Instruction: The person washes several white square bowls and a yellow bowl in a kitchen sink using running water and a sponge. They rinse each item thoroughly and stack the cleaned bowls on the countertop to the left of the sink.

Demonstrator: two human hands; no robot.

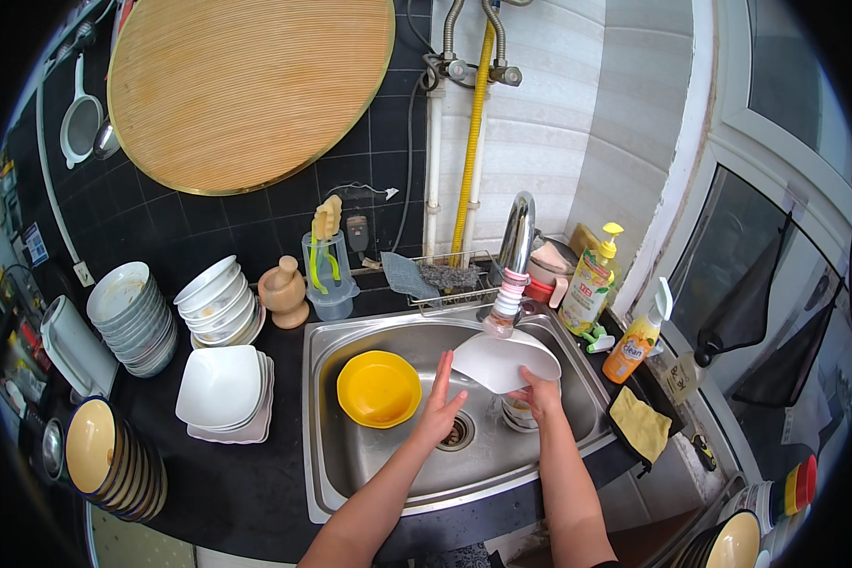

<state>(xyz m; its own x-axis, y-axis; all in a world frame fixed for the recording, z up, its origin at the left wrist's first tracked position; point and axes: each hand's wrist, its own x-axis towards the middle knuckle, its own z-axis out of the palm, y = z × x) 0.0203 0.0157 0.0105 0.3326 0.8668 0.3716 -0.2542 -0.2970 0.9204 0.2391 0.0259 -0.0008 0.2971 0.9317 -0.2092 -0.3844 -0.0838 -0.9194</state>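
Observation:
A white bowl (505,361) is tilted beneath the chrome faucet (517,241), over the right half of the stainless steel sink (437,505). My right hand (539,394) grips its near rim, with the thumb on the inside. Just left of the bowl, my left hand (440,408) is raised with its fingers apart and holds nothing. Partly hidden behind my right hand, a few more white bowls (517,419) rest on the sink floor near the drain (457,432). In the sink's left half sits a yellow bowl (379,390).
Left on the black counter stand stacked grey-white bowls (133,319), white bowls (216,302), square white dishes (220,388) and cream bowls (113,458). Behind are a wooden mortar (284,292) and a wire rack (454,284). Right are a pump bottle (589,287), spray bottle (633,344) and yellow cloth (640,424).

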